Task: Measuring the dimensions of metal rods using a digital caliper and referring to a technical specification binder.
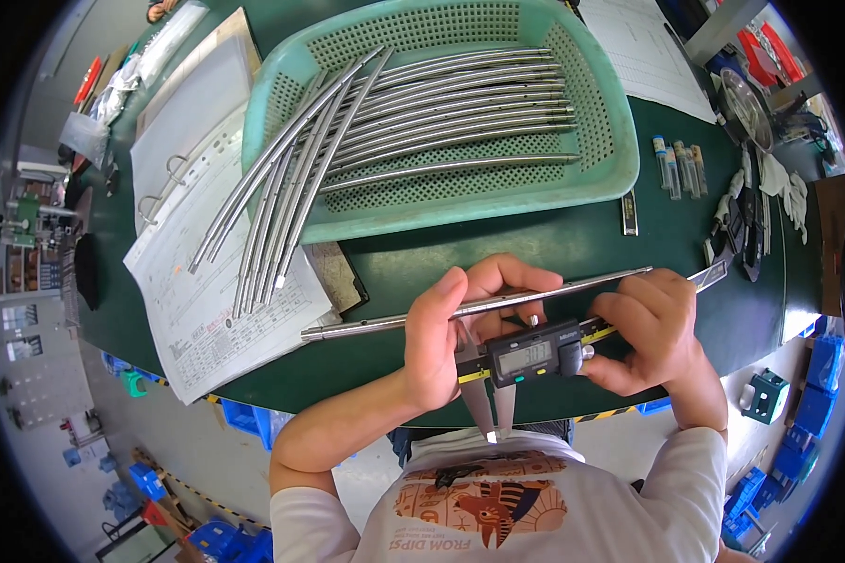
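A thin, shiny metal rod (573, 285) lies across both hands, sloping up to the right. My left hand (430, 342) is closed round it, thumb in front and fingers bent behind. Under the rod is a digital caliper (537, 356) with a small display; its long jaws point toward my body and look nearly together, with nothing visible between them. My right hand (662, 328) grips the caliper's beam, thumb by the slider, while its curled fingers touch the rod's right end. The left hand also touches the caliper's jaw end.
A green perforated basket (413, 221) holds several similar rods (460, 117); some stick out over its left rim. Under them lie an open ring binder and printed sheets (202, 342). Small capped tubes (676, 169), hand tools (749, 220) and a paper sheet (643, 56) are at the right.
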Motion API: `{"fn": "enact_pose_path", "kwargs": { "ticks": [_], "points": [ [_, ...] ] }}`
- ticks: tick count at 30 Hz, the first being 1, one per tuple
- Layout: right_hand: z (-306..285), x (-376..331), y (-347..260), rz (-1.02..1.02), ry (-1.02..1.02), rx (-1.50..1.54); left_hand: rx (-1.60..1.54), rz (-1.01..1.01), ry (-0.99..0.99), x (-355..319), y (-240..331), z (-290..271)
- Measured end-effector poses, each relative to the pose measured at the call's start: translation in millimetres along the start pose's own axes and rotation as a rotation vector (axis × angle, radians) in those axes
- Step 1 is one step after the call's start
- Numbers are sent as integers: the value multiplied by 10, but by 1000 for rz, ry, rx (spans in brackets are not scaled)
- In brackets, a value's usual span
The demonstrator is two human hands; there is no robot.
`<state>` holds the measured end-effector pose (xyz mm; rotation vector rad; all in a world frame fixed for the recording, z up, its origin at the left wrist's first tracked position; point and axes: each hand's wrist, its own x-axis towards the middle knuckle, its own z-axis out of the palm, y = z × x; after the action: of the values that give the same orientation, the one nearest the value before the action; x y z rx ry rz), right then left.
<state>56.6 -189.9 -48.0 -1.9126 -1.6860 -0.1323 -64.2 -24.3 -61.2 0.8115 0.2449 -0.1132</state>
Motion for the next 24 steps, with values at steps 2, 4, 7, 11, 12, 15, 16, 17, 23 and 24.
{"fn": "enact_pose_path", "kwargs": {
  "ticks": [2, 4, 7, 11, 12, 15, 16, 17, 23, 24],
  "points": [
    [2, 4, 4, 3, -1, -12, 3, 5, -5, 6, -5, -7],
    [12, 10, 1, 6, 43, -10, -9, 17, -3, 3, -18, -11],
    [15, 10, -7, 6, 48, -27, -21, 31, -1, -7, -19, -8],
    [24, 1, -26, 10, 39, -29, -36, 45, -6, -15, -47, -21],
    [26, 3, -31, 10, 44, -21, -36, 46, -5, -19, -49, -22],
    [30, -11, -51, 18, 29, 1, -42, 44, 0, -32, -60, -35],
    [29, -17, -51, 26, 10, 14, -53, 42, -25, -31, -61, -44],
    [31, -26, -48, 29, 8, 14, -65, 39, -50, -28, -67, -54],
    [-12, -37, 8, 38, -8, 36, 13, 25, -4, 40, -30, -1],
    [-17, -36, 17, 40, 0, 36, 10, 18, -15, 57, -33, 2]
  ]
}}
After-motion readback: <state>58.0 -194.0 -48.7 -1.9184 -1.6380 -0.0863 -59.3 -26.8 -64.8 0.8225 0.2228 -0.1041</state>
